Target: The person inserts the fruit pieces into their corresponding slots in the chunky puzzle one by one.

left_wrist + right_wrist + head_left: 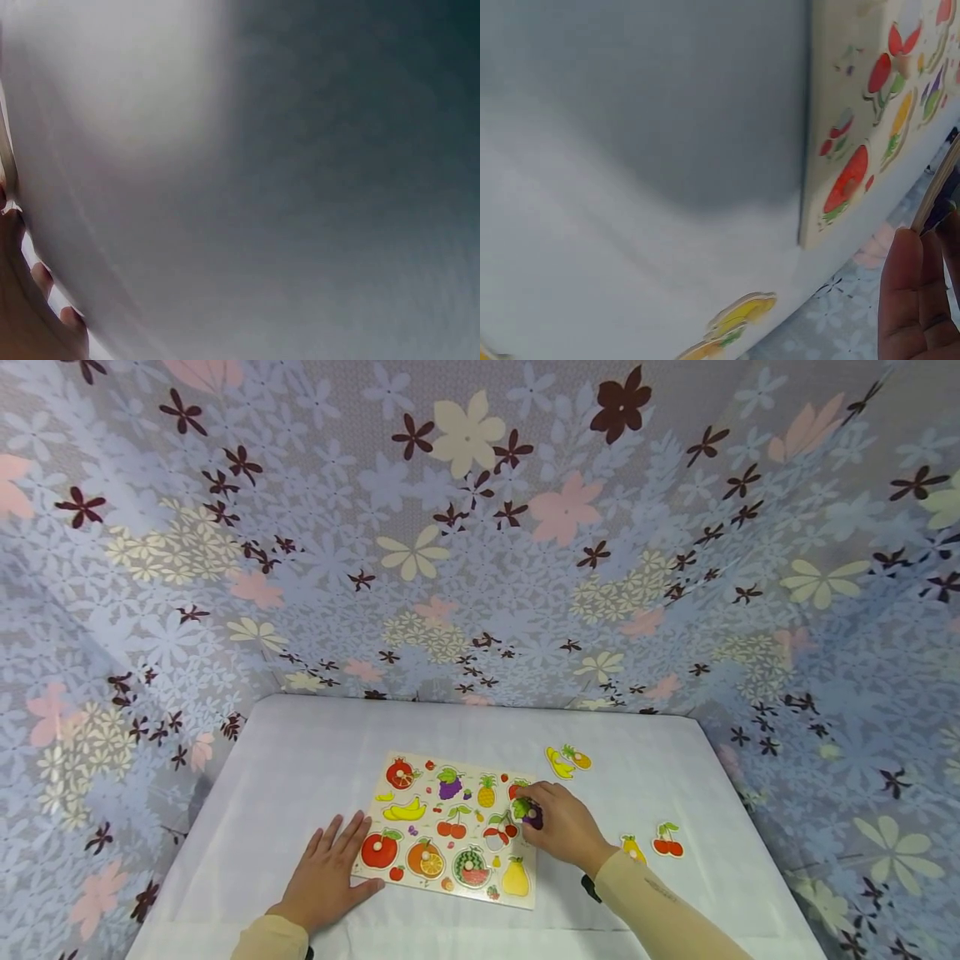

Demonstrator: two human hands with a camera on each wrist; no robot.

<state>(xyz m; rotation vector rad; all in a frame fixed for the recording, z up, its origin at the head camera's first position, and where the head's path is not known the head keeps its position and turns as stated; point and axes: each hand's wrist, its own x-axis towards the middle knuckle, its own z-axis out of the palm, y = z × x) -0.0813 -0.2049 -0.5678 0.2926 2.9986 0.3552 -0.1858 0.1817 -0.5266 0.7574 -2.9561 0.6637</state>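
A fruit puzzle board (474, 767) lies on the table, with fruit pictures and several small knobs on it. My left hand (326, 872) lies with fingers spread at the board's left side, thumb over the lower left corner; only its fingertips (73, 319) show at the edge of the left wrist view. With my right hand (564, 823) I pinch a grape puzzle piece (529, 812) over the board's right side, near the cherries and strawberry. In the right wrist view that grape piece (941, 195) is tilted, its wooden edge between fingers and thumb.
Loose banana (558, 763) and pineapple (577, 757) pieces lie beyond the board's upper right corner. Further right are a cherry piece (668, 841) and a pear piece (632, 847), partly behind the right forearm. A flowered curtain (465, 610) surrounds the white table (315, 735).
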